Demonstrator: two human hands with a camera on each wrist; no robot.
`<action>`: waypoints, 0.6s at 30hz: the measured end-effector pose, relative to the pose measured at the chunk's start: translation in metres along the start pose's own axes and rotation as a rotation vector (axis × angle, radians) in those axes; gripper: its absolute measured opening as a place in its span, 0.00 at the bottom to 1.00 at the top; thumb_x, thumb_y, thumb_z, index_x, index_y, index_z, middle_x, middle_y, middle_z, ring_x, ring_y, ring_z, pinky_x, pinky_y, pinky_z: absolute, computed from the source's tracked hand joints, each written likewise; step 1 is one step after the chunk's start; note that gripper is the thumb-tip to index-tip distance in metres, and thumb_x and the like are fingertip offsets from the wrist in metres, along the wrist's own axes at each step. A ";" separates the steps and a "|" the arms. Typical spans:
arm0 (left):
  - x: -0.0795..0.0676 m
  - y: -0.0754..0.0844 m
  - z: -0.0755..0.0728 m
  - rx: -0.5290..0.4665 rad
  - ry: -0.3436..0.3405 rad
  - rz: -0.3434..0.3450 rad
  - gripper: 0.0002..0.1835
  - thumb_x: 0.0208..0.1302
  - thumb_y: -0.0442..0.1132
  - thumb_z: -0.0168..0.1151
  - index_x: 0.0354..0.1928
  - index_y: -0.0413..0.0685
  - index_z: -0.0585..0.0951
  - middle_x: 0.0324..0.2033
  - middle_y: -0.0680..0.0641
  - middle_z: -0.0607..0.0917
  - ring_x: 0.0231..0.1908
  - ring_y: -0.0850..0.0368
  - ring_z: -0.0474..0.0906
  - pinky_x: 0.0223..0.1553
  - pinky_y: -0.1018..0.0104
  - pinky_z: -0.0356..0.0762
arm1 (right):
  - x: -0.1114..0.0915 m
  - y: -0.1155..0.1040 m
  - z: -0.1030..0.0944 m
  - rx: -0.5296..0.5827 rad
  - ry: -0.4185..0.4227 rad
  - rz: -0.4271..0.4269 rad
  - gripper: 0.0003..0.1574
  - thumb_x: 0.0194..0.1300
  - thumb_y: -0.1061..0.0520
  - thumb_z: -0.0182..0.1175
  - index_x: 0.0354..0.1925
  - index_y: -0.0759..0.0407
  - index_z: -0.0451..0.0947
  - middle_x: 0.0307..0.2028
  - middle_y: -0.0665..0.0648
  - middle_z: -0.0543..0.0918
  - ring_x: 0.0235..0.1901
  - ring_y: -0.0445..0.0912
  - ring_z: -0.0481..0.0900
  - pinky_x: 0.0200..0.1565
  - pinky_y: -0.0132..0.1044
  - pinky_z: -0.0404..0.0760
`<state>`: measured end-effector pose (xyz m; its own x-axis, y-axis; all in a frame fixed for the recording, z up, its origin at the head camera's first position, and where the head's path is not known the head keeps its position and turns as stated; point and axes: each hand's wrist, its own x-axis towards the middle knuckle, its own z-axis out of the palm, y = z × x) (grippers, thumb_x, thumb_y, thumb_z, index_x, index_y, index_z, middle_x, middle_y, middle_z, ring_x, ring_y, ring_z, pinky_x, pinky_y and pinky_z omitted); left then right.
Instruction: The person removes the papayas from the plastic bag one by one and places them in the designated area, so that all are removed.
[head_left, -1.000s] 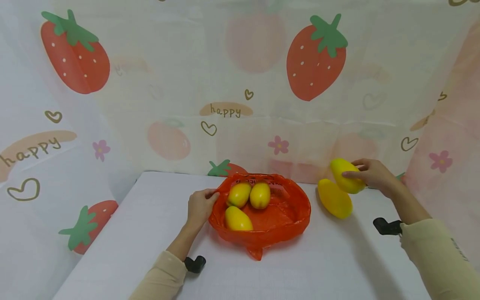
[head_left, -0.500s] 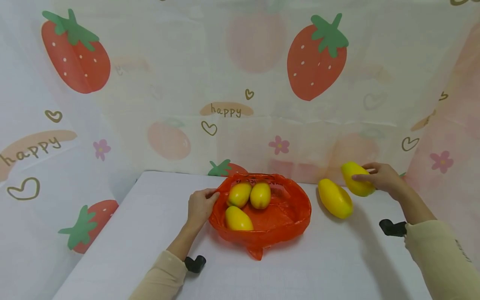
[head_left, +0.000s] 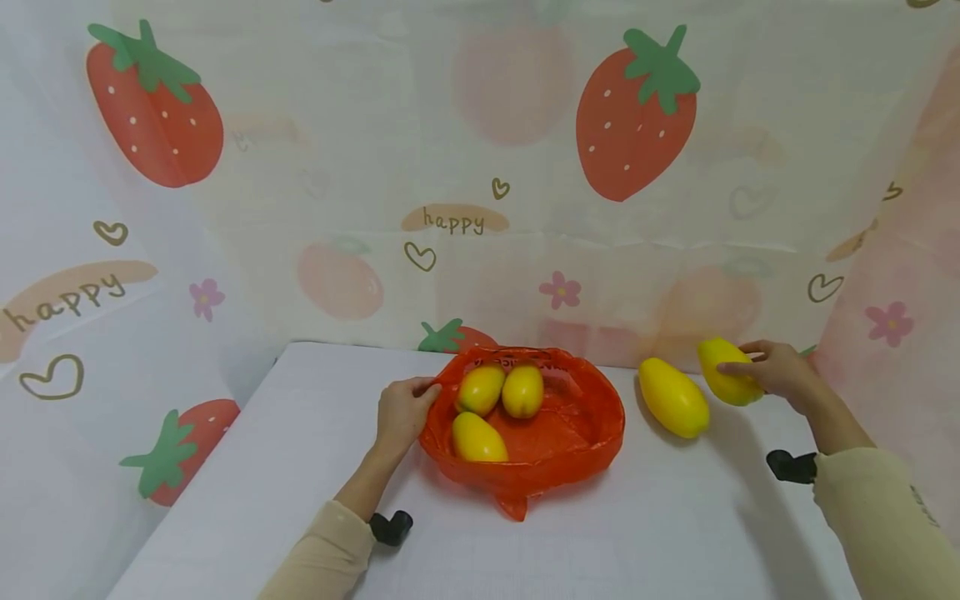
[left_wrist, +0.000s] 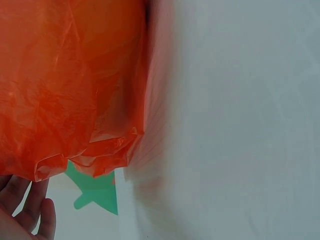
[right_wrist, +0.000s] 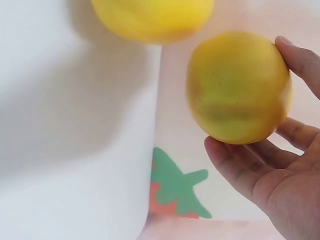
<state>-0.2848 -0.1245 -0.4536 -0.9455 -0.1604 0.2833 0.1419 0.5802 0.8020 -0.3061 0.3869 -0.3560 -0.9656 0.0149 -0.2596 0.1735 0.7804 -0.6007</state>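
I have the right hand point(head_left: 783, 372) at the far right of the table point(head_left: 637, 533), its thumb and fingers pinching a yellow fruit point(head_left: 723, 375) from opposite sides. In my right wrist view the thumb presses one side and the fingers point(right_wrist: 227, 162) curl under the other, with the rounded end facing the lens. Just beside it, a second yellow fruit point(head_left: 672, 398) lies on the table; I read a narrow gap between the two.

The left hand point(head_left: 400, 414) is at the left side of the red plastic bag point(head_left: 558, 475), thumb and forefinger pinching its rim. My left wrist view catches only part of that hand, the visible fingers slightly apart below the crumpled edge; I cannot see the thumb there.

The bag sits on the table with its mouth wide open. I count three fruits inside: a back-left fruit point(head_left: 482, 388) and a back-middle fruit point(head_left: 522, 391) side by side, and a front-left fruit point(head_left: 478, 437) partly hidden by the near rim. Behind everything I see a cloth point(head_left: 360, 150) printed with strawberries, hearts and the word "happy"
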 end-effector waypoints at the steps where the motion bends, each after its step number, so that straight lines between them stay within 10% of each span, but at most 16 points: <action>1: 0.000 0.000 0.000 0.000 -0.001 -0.001 0.13 0.65 0.40 0.63 0.45 0.39 0.87 0.40 0.41 0.89 0.43 0.45 0.84 0.47 0.54 0.84 | 0.001 0.002 0.000 0.002 0.003 0.004 0.60 0.65 0.34 0.58 0.70 0.77 0.48 0.65 0.83 0.57 0.57 0.68 0.70 0.62 0.59 0.73; 18: -0.001 0.001 -0.001 0.006 -0.007 -0.008 0.13 0.66 0.39 0.63 0.46 0.39 0.86 0.40 0.40 0.89 0.42 0.46 0.84 0.47 0.55 0.85 | 0.015 0.027 0.015 0.008 0.022 0.017 0.62 0.62 0.32 0.59 0.69 0.77 0.48 0.64 0.85 0.55 0.58 0.73 0.65 0.61 0.64 0.69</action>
<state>-0.2832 -0.1243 -0.4528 -0.9485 -0.1595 0.2736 0.1329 0.5837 0.8010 -0.3130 0.3991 -0.3876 -0.9666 0.0418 -0.2527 0.1910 0.7749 -0.6025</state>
